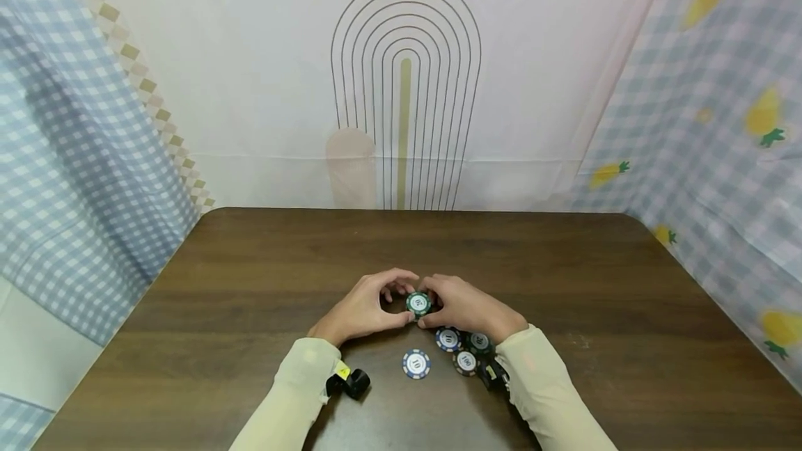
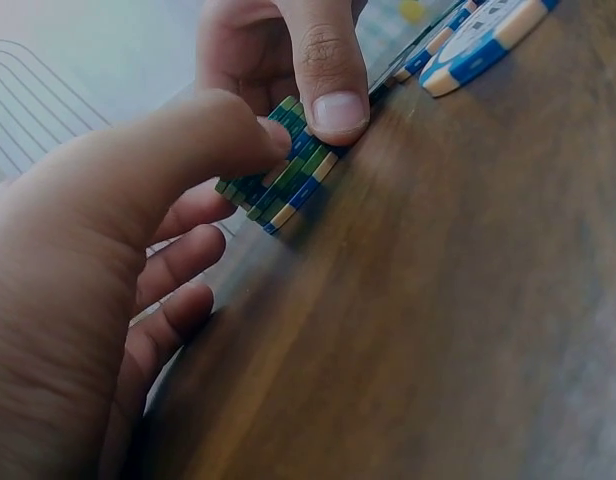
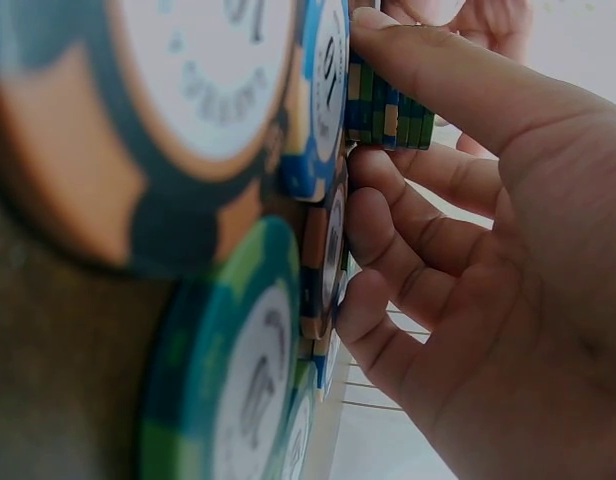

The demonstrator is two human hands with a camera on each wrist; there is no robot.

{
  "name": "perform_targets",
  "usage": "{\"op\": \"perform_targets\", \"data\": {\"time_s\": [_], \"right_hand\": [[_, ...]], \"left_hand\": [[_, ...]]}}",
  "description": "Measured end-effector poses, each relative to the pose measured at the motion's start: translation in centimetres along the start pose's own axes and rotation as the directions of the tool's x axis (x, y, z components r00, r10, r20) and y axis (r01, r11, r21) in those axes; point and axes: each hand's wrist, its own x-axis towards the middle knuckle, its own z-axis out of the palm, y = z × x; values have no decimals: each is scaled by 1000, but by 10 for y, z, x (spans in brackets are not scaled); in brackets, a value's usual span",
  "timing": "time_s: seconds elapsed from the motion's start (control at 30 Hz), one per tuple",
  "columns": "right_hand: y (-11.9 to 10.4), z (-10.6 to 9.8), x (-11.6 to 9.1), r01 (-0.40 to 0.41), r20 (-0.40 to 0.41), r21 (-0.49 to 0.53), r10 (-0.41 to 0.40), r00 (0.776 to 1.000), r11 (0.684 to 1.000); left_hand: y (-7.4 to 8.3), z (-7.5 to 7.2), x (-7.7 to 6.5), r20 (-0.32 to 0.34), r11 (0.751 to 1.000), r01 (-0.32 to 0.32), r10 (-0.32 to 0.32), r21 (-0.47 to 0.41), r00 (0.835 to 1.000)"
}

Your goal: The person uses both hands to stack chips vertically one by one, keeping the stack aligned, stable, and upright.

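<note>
A short stack of poker chips [image 1: 418, 303], green chip on top, stands on the table between both hands. My left hand [image 1: 363, 310] pinches it from the left, thumb at the near side and fingers curved round behind. From the right, my right hand [image 1: 471, 306] grips the same stack with thumb and fingers. In the left wrist view the stack's edges [image 2: 303, 178] show green, blue and cream bands, slightly out of line. Beside the right hand lie loose chips, among them a blue one [image 1: 448, 339] and a green one [image 1: 479, 344], partly overlapping.
Nearer the body, a single blue-and-white chip [image 1: 416, 364] lies flat, with a dark-edged chip [image 1: 466, 362] to its right. Black wrist cameras hang by the left cuff [image 1: 357, 383] and right cuff. The brown table [image 1: 188, 353] meets a white cloth [image 1: 263, 89] at its far edge.
</note>
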Motion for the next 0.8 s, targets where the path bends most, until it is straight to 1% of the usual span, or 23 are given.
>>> {"op": "perform_targets", "data": {"time_s": [0.07, 0.17, 0.3, 0.4, 0.5, 0.6, 0.67, 0.73, 0.8], "right_hand": [[1, 1, -2, -8, -3, 9, 8, 1000, 1000], [3, 1, -3, -10, 6, 11, 10, 1000, 1000], [3, -6, -2, -9, 20, 1, 9, 1000, 1000], [0, -17, 1, -2, -1, -8, 2, 1000, 1000], [-2, -20, 3, 20, -27, -3, -20, 999, 1000], [-2, -15, 0, 34, -38, 17, -33, 999, 999], [-2, -10, -6, 25, -48, 40, -23, 999, 999], [-2, -5, -13, 14, -73, 64, -9, 997, 998], [-1, -1, -19, 11, -115, 93, 0, 993, 996]], "left_hand": [[1, 1, 1, 12, 1000, 0, 0, -7, 1000], [1, 1, 2, 31, 1000, 16, -16, -7, 999], [0, -2, 4, 48, 999, 39, -40, 15, 998], [2, -8, 10, 33, 999, 23, -24, 43, 999], [1, -12, 12, 16, 997, 9, -10, 72, 1000], [-1, -11, 8, 28, 996, 13, -15, 85, 999], [-2, -8, 5, 47, 996, 16, -20, 93, 999], [-2, -4, 3, 59, 996, 16, -22, 93, 998], [-1, -1, 3, 58, 995, 13, -18, 95, 998]]}}
